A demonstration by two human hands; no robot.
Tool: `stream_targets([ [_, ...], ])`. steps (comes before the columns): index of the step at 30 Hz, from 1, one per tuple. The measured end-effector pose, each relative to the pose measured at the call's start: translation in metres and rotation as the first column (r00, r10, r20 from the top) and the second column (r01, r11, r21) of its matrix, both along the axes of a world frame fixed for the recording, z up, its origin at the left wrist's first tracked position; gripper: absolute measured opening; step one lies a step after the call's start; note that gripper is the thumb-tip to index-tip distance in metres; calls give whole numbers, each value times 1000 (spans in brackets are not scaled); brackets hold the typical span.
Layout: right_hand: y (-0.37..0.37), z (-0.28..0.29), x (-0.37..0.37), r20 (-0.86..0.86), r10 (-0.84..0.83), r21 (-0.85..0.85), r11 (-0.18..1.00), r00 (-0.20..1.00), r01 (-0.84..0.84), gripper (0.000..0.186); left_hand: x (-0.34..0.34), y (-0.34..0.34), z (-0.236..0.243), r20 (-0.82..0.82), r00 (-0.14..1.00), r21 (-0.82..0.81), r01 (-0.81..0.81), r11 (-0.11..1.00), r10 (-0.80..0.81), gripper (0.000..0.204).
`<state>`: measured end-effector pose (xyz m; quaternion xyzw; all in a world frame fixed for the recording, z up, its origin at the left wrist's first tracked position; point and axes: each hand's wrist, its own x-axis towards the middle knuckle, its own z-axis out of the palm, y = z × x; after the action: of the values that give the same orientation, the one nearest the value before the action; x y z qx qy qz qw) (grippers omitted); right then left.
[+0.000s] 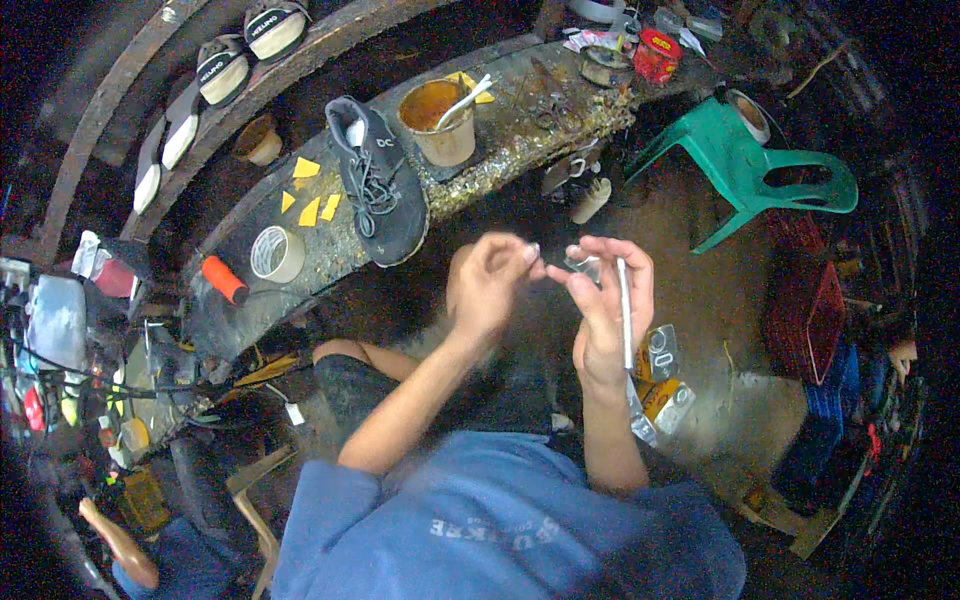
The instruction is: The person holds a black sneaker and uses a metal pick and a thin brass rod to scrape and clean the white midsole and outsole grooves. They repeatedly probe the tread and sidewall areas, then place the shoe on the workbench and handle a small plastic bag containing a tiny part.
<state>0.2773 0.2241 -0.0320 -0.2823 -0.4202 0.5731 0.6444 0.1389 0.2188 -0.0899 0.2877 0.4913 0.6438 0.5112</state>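
Above my lap, both my hands are raised close together. My left hand (488,288) is closed in a pinch, with a small pale bit at its fingertips that is too small to name. My right hand (607,310) has its fingers bent around a slim white stick (626,315), which runs down along the palm. A crinkled clear piece (584,267) shows between its thumb and fingers. On the bench beyond my left hand stands a dark grey lace-up sneaker (378,190), its toe toward me.
The curved, glue-crusted bench (500,165) holds a brown-stained tub (440,120) with a white-handled tool, yellow scraps (309,211), a tape roll (277,254) and an orange cylinder (224,280). A green plastic chair (730,160) stands right. Yellow blister packs (663,402) lie below my right hand.
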Motion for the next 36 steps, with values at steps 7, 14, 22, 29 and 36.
stream_targets([
  [7,7,7,18,-28,27,26,999,999,-26,50,-16,96,7,-461,884,8,-82,997,77,27],
  [14,14,3,26,-4,14,0,1000,1000,-14,44,2,144,24,-547,826,79,-111,991,136,43],
  [22,14,4,29,36,1,-16,1000,999,0,38,-8,192,48,-696,694,153,-112,982,187,46],
  [29,14,6,28,25,40,1,999,999,-40,34,-18,259,39,-815,560,76,-158,985,152,79],
  [36,13,4,27,30,34,-14,999,999,-33,34,0,207,48,-960,148,246,47,968,236,32],
])
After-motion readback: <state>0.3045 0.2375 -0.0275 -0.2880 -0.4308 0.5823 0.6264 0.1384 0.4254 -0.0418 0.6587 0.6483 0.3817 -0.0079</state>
